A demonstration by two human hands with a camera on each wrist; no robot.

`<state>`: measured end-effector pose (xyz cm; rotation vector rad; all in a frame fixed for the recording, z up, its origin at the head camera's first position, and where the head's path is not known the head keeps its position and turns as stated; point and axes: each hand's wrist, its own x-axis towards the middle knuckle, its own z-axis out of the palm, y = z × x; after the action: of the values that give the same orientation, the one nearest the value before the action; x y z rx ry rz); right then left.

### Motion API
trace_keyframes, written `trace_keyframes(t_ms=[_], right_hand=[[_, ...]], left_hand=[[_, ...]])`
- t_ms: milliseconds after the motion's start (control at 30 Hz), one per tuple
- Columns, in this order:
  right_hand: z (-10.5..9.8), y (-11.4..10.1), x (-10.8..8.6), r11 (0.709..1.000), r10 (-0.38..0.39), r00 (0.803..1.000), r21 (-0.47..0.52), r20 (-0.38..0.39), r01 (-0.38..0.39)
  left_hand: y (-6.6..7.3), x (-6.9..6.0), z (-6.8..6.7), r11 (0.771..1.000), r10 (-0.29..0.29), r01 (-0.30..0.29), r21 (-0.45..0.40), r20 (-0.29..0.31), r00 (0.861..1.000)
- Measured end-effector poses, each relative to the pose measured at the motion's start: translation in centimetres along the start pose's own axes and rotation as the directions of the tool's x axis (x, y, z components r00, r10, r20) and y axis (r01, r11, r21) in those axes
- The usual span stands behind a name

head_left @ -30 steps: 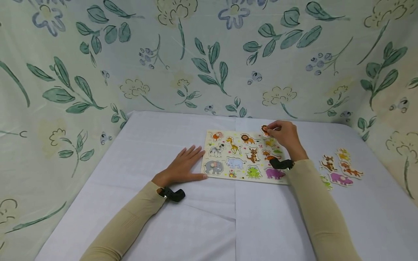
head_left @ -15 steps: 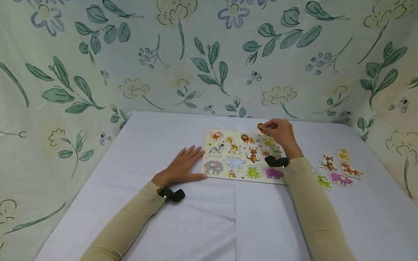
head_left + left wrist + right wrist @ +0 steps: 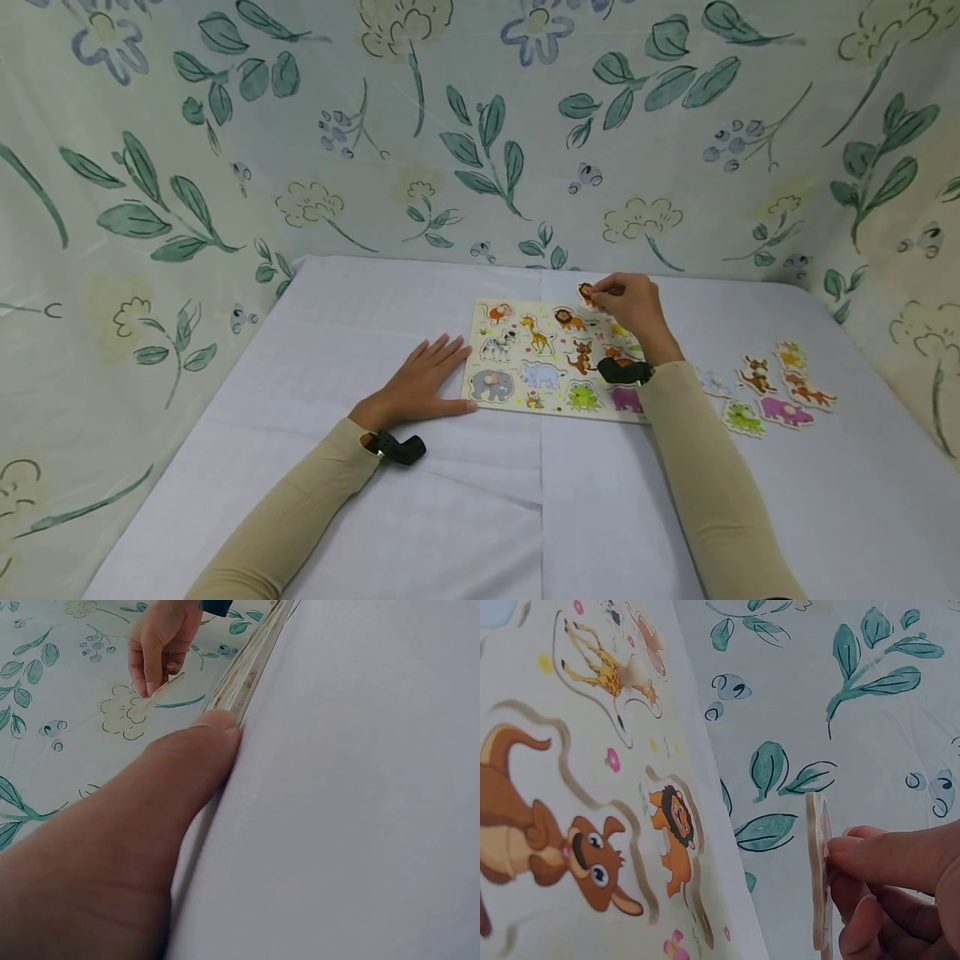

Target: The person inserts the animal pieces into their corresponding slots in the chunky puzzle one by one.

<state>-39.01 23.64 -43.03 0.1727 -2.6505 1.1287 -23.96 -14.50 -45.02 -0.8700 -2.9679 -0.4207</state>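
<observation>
I'm pinching the lion piece (image 3: pixel 585 293) with my right grip (image 3: pixel 633 305), left grip (image 3: pixel 416 387) flat beside the puzzle board (image 3: pixel 562 358), elephant (image 3: pixel 491 385) seemingly seated, lion recess (image 3: pixel 676 844) unfilled, six cutouts (image 3: pixel 757 376) loose rightward of the right grip.

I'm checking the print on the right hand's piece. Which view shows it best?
The head view: the lion piece shows its printed mane, though the right hand partly covers it. The right wrist view shows it larger but nearly edge-on; the left wrist view, a thin sliver.
</observation>
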Motion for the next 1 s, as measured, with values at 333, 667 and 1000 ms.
trace_keyframes(t_ms=[333,667,1000], right_hand=[[-1.7,-5.1,-2.3,0.998,0.039,0.997,0.053,0.062,-0.042],[-1.7,-6.8,-3.3,1.0,0.007,0.996,-0.004,0.088,-0.006],[-0.9,-6.3,-3.6,0.999,0.036,0.993,-0.021,0.109,-0.034]], left_hand=[[-0.2,0.0,0.2,1.0,-0.003,0.003,0.004,-0.014,1.0],[-0.3,0.0,0.1,1.0,0.009,-0.009,0.005,-0.027,1.0],[0.0,0.1,0.0,1.0,0.009,-0.009,-0.005,-0.008,1.0]])
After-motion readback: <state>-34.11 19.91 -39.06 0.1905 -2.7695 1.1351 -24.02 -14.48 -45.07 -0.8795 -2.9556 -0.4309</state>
